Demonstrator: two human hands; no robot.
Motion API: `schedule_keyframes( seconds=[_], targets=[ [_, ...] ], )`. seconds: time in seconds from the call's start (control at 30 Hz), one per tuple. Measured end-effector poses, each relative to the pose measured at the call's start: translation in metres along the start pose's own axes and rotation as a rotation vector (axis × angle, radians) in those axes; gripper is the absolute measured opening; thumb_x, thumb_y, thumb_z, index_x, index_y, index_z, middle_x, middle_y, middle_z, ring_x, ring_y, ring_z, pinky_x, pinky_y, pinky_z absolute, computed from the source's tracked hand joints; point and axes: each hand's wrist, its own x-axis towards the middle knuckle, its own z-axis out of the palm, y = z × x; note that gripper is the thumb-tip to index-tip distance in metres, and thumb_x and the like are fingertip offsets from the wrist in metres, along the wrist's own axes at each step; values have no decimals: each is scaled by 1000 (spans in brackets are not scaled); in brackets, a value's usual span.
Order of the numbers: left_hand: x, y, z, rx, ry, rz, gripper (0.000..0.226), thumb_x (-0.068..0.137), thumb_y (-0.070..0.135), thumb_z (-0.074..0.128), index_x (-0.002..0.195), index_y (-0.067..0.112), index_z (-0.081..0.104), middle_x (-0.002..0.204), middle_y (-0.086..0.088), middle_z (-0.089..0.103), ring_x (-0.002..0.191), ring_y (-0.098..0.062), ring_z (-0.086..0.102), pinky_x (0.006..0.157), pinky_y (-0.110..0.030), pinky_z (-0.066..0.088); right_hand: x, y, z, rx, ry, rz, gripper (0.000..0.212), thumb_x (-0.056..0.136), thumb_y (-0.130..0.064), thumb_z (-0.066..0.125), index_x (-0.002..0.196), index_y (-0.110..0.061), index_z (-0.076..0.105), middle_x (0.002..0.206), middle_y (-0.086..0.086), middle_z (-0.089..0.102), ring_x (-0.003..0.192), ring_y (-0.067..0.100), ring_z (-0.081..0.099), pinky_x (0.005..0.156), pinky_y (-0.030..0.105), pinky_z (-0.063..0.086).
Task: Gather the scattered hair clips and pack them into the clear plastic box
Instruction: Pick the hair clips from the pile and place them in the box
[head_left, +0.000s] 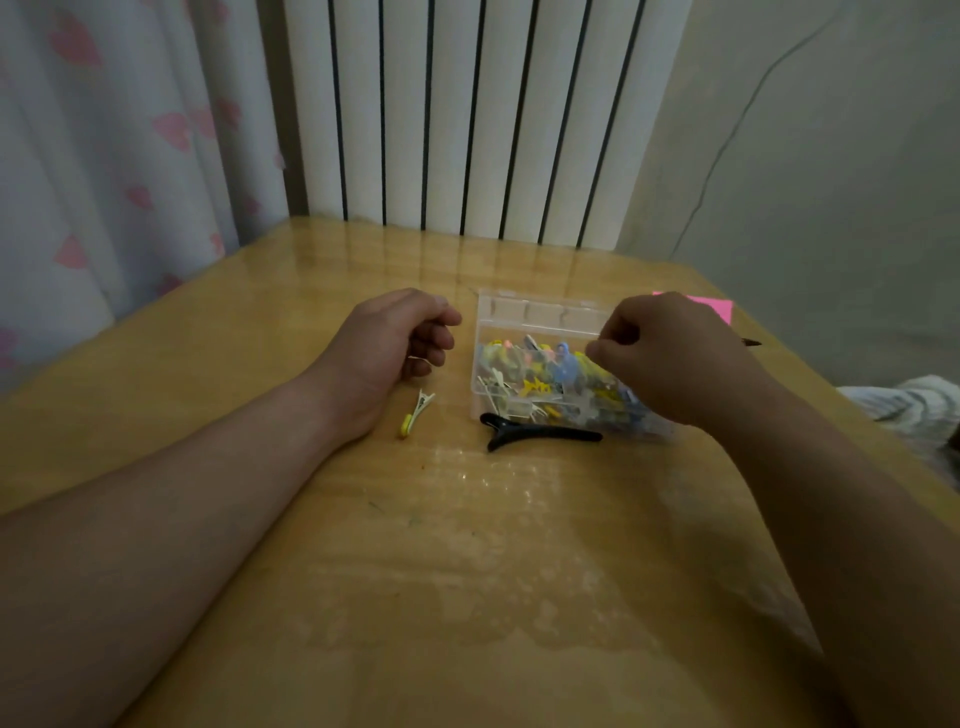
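**Packing the last loose clips into the box**

Glossy, honey-coloured wooden table (467, 545) is filling the lower frame. Right of centre, the clear plastic box (524, 312) is sitting with its lid folded back, already holding a heap of small coloured hair clips (524, 374).

The right hand (670, 358) is hovering over the box's right half with thumb and forefinger pinched together. I cannot tell whether they are gripping a clip.

The left hand (395, 343) is resting on the table left of the box, fingers loosely curled and apparently holding nothing.

The long black plastic alligator clip (540, 434) is lying against the box's front wall, and the small white-and-yellow clip (418, 413) is lying just below the left hand.

Releasing low over the heap is probably wise, so nothing bounces out. The black clip likely needs laying lengthwise.
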Motion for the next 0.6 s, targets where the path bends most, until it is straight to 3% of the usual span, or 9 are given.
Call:
schedule_keyframes(
  seconds=[0.13, 0.23, 0.33, 0.47, 0.6],
  targets=[
    [-3, 3, 2, 10, 12, 1, 29, 104, 28, 56, 106, 7, 76, 81, -2, 69, 76, -17, 62, 69, -32, 48, -20, -36, 13, 101, 69, -226, 6, 98, -36, 66, 99, -31, 70, 90, -15, 66, 84, 5, 62, 77, 33, 57],
    [-4, 5, 1, -15, 13, -19, 31, 104, 30, 55, 109, 7, 75, 82, -1, 68, 76, -17, 62, 73, -35, 48, -34, -64, 26, -86, 10, -474, 19, 97, -41, 59, 114, -40, 67, 111, -17, 64, 107, 8, 54, 96, 38, 45],
    [-3, 5, -2, -120, 10, -58, 29, 103, 31, 56, 105, 9, 74, 80, -2, 67, 75, -18, 61, 78, -39, 46, -40, -88, 41, -264, -58, -674, 32, 99, -39, 56, 130, -41, 62, 127, -14, 60, 125, 17, 48, 104, 42, 36],
    [-1, 4, -4, -175, 8, -73, 27, 99, 34, 58, 101, 12, 75, 79, 0, 67, 73, -15, 62, 77, -36, 48, -42, -99, 54, -346, -103, -780, 33, 103, -33, 48, 131, -41, 61, 125, -15, 60, 129, 16, 45, 114, 47, 27],
    [0, 2, -5, -145, 5, -57, 29, 99, 35, 57, 103, 13, 75, 79, 1, 68, 71, -13, 63, 74, -34, 47, -40, -99, 49, -312, -128, -788, 29, 105, -39, 41, 123, -41, 64, 115, -14, 63, 119, 16, 51, 109, 45, 30]
  ],
)
